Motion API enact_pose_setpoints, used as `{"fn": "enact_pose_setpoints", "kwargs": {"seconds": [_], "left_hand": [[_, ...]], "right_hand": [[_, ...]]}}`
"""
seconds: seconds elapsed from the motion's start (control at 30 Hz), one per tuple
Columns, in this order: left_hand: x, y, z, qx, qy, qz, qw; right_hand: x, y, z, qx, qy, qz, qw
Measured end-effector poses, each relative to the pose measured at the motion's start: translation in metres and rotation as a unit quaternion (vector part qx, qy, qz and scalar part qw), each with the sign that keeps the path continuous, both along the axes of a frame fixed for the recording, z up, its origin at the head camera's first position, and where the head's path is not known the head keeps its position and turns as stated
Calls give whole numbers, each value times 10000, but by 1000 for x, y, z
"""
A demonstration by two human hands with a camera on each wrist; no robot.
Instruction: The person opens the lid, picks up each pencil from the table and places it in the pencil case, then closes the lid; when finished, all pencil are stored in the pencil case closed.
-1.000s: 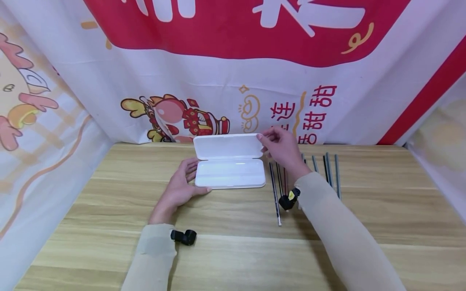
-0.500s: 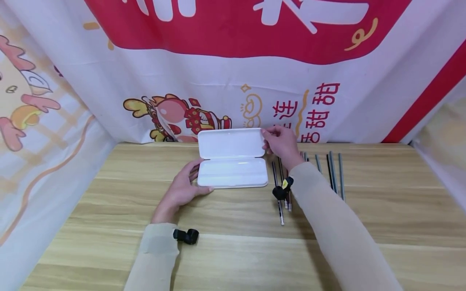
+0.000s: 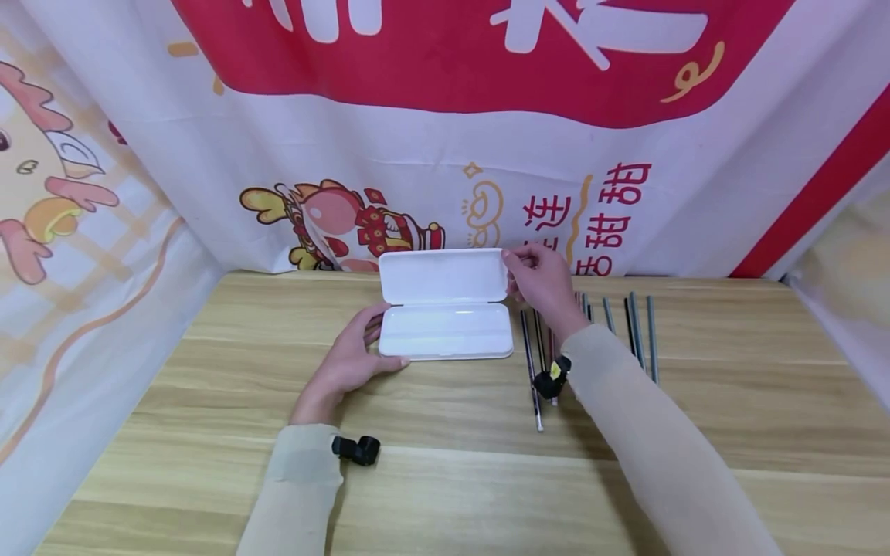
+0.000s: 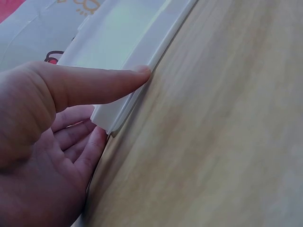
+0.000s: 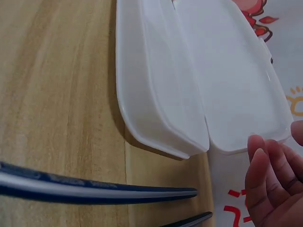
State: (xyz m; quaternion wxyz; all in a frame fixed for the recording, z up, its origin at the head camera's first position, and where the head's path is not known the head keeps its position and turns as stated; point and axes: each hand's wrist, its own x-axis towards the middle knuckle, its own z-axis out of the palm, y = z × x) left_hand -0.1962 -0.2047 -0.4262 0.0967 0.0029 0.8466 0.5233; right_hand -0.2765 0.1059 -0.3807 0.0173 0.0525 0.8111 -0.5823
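A white plastic pencil case (image 3: pixel 446 333) lies unfolded near the table's back edge, its shallow inside bare. Its lid (image 3: pixel 443 276) leans up and back from the hinge. My left hand (image 3: pixel 346 357) holds the left end of the base, thumb along the front edge and fingers behind the end; the left wrist view shows the thumb (image 4: pixel 106 85) on the front rim. At the lid's upper right corner my right hand (image 3: pixel 545 284) pinches the edge. In the right wrist view, fingertips (image 5: pixel 258 144) touch that corner, with the thumb partly cut off.
Several dark pencils (image 3: pixel 530 363) lie right of the case, partly under the right forearm. Farther right are more grey-green and black pencils (image 3: pixel 652 332). A printed cloth (image 3: pixel 389 139) hangs right behind the wooden table (image 3: pixel 445 494).
The lid tilted slightly farther back, with the right hand moving along on its corner. Since half a second ago, the right wrist has shifted a little; the left hand keeps its hold.
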Motion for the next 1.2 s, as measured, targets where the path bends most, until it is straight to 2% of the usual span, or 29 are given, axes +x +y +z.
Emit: {"fn": "enact_pose_setpoints", "kwargs": {"seconds": [0.13, 0.3, 0.43, 0.57, 0.8, 1.0, 1.2], "left_hand": [[1, 0, 1, -12, -23, 37, 10000], [1, 1, 2, -37, -31, 92, 9999], [1, 1, 2, -41, -40, 141, 9999], [0, 1, 2, -67, -26, 191, 9998], [0, -1, 2, -150, 5, 140, 9998], [0, -2, 1, -175, 70, 180, 9997], [-1, -2, 1, -101, 46, 185, 9998]], "right_hand": [[11, 0, 4, 120, 81, 34, 9999], [32, 8, 13, 58, 48, -59, 10000], [52, 27, 19, 70, -111, -44, 9999], [73, 53, 19, 109, -261, 46, 9996], [106, 102, 3, 277, -521, 71, 9982], [124, 144, -15, 613, -654, 164, 9958], [138, 185, -28, 580, -1072, 238, 9923]]}}
